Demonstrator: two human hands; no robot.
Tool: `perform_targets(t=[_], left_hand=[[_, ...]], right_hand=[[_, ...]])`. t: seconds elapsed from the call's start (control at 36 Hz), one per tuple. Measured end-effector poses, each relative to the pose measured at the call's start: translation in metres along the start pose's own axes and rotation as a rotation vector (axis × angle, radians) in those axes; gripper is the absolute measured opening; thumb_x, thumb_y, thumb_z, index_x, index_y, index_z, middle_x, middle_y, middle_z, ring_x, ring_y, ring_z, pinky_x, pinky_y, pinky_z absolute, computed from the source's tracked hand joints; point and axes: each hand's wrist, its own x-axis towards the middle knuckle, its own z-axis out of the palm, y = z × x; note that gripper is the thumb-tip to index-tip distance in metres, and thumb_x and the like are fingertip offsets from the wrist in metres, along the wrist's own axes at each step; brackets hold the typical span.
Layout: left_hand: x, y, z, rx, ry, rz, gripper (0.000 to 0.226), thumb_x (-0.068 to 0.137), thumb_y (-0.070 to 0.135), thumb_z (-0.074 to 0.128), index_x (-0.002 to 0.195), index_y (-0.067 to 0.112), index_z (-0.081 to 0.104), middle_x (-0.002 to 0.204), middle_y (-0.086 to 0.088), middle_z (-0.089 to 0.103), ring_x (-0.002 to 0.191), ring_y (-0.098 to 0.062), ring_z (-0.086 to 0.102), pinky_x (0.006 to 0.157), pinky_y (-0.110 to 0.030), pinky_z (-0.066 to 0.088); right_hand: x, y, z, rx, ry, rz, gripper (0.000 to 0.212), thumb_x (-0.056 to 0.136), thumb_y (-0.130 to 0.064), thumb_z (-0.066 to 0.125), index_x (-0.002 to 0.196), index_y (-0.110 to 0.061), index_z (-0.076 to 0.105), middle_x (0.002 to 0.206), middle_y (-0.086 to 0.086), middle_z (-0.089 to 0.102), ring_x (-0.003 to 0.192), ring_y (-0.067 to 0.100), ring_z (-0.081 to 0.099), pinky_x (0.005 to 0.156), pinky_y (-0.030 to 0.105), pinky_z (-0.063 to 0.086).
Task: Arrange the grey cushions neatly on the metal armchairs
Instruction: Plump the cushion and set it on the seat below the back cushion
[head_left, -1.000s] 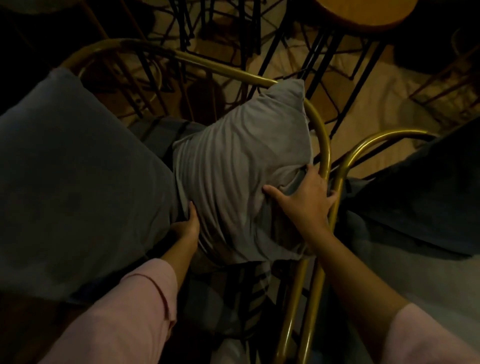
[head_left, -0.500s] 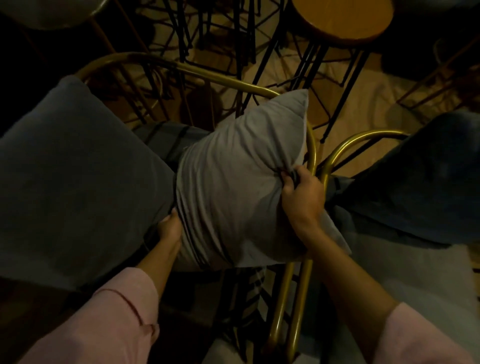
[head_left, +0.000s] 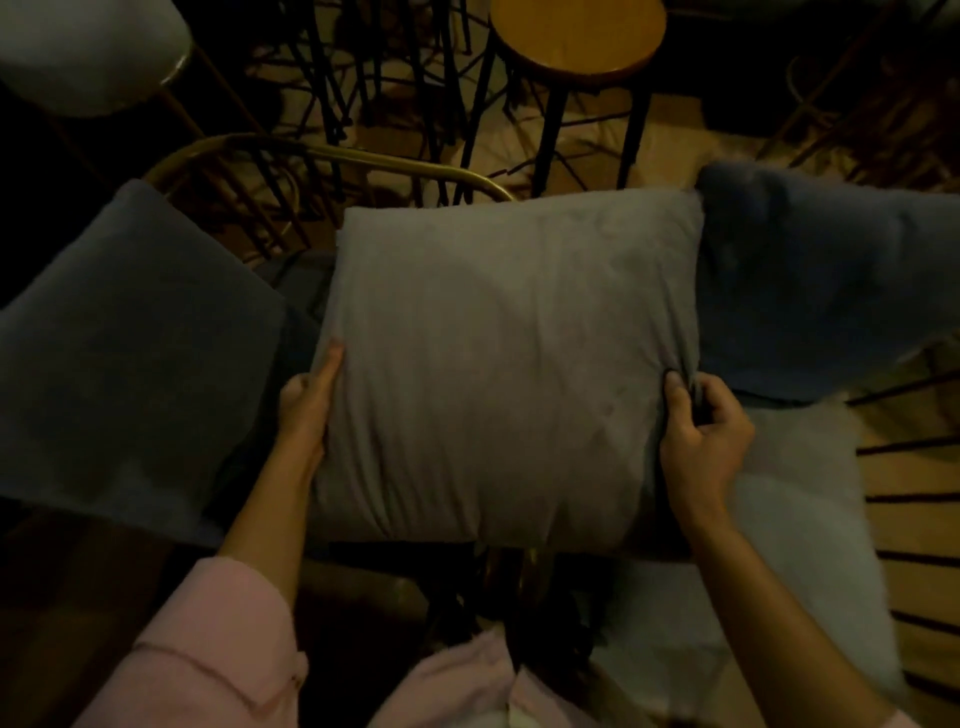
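A square light grey cushion (head_left: 498, 358) is held flat in front of me, above the gap between two armchairs. My left hand (head_left: 306, 405) presses its left edge, thumb on top. My right hand (head_left: 701, 436) pinches the fabric at its right edge. A darker grey cushion (head_left: 124, 358) lies on the left armchair, whose curved brass frame (head_left: 363, 158) shows behind it. Another dark bluish-grey cushion (head_left: 831, 280) lies on the right armchair, over a pale furry seat pad (head_left: 800, 545). The cushion hides the brass armrests between the chairs.
A round wooden stool (head_left: 576, 39) on black legs stands straight ahead beyond the cushion. Several black metal chair legs (head_left: 363, 78) crowd the floor behind. A pale seat (head_left: 88, 52) sits at the top left. Wooden slats (head_left: 924, 467) show at the right edge.
The light grey cushion has come up from between the brass armrests and turned flat toward me. My right hand went from gripping its side to pinching its right edge; my view shifted right.
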Motion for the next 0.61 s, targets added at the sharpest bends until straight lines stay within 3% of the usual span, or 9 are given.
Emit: perform_targets(t=[0.08,0.17,0.25,0.33,0.39,0.44,0.5,0.56,0.61], left_hand=[[-0.044,0.006,0.031,0.064,-0.068,0.087,0.075,0.072,0.067,0.068,0.119,0.009,0.065,0.109,-0.005,0.065,0.1,-0.024,0.063,0.088,-0.033,0.047],[-0.088,-0.007,0.054,0.088,-0.115,0.129,0.053,0.082,0.054,0.066,0.107,0.007,0.067,0.107,-0.012,0.068,0.096,-0.025,0.064,0.086,-0.034,0.049],[-0.123,-0.035,0.068,0.041,-0.117,0.131,0.061,0.078,0.053,0.07,0.114,0.004,0.065,0.117,-0.016,0.068,0.107,-0.027,0.065,0.099,-0.043,0.05],[-0.158,-0.059,0.092,0.015,-0.08,0.122,0.052,0.088,0.035,0.066,0.122,-0.003,0.058,0.122,-0.015,0.062,0.11,-0.024,0.06,0.1,-0.039,0.047],[-0.177,-0.07,0.114,0.024,-0.153,0.082,0.052,0.088,0.034,0.065,0.123,-0.004,0.057,0.125,-0.019,0.062,0.107,-0.024,0.059,0.099,-0.039,0.047],[-0.19,-0.075,0.138,0.048,-0.253,0.057,0.077,0.072,0.051,0.076,0.127,0.002,0.056,0.127,-0.018,0.063,0.112,-0.028,0.061,0.103,-0.046,0.048],[-0.201,-0.078,0.166,0.093,-0.332,0.097,0.074,0.068,0.048,0.081,0.125,0.008,0.058,0.124,-0.012,0.064,0.114,-0.028,0.062,0.103,-0.044,0.048],[-0.209,-0.08,0.195,0.119,-0.375,0.174,0.051,0.079,0.026,0.077,0.123,0.01,0.058,0.121,-0.01,0.064,0.114,-0.025,0.062,0.099,-0.036,0.048],[-0.213,-0.083,0.224,0.128,-0.42,0.223,0.067,0.072,0.032,0.082,0.129,0.01,0.055,0.126,-0.009,0.063,0.113,-0.022,0.061,0.099,-0.034,0.049]], right_hand=[[-0.003,0.013,-0.057,0.011,0.058,0.022,0.013,0.096,-0.015,0.061,0.084,-0.009,0.063,0.066,-0.019,0.059,0.066,-0.012,0.05,0.066,0.012,0.042],[-0.004,0.019,-0.115,-0.033,0.087,0.033,0.015,0.096,-0.015,0.062,0.088,-0.003,0.067,0.071,-0.03,0.064,0.068,-0.013,0.054,0.066,0.012,0.044],[-0.011,0.025,-0.163,-0.068,0.07,0.004,0.009,0.095,-0.02,0.063,0.089,-0.021,0.069,0.075,-0.034,0.065,0.071,-0.013,0.056,0.067,0.014,0.047],[-0.021,0.035,-0.211,-0.109,0.117,-0.033,0.014,0.092,-0.05,0.061,0.087,-0.039,0.068,0.08,-0.023,0.068,0.078,0.002,0.062,0.073,0.022,0.052],[-0.029,0.05,-0.242,-0.104,0.154,0.005,0.039,0.089,-0.06,0.057,0.101,-0.026,0.073,0.093,-0.006,0.072,0.091,0.016,0.068,0.081,0.033,0.056],[-0.033,0.062,-0.265,-0.104,0.184,0.031,0.052,0.09,-0.057,0.057,0.108,-0.01,0.071,0.098,-0.018,0.072,0.093,0.006,0.068,0.082,0.025,0.056],[-0.031,0.074,-0.282,-0.162,0.208,0.046,0.03,0.095,-0.038,0.059,0.096,-0.01,0.069,0.083,-0.033,0.067,0.078,-0.009,0.062,0.07,0.013,0.05],[-0.024,0.089,-0.296,-0.227,0.246,0.099,0.025,0.099,-0.021,0.057,0.077,-0.01,0.059,0.064,-0.022,0.058,0.061,-0.01,0.053,0.058,0.008,0.038],[-0.014,0.105,-0.306,-0.273,0.269,0.133,0.029,0.1,-0.016,0.056,0.071,-0.011,0.052,0.057,-0.019,0.049,0.056,-0.007,0.049,0.054,0.01,0.032]])
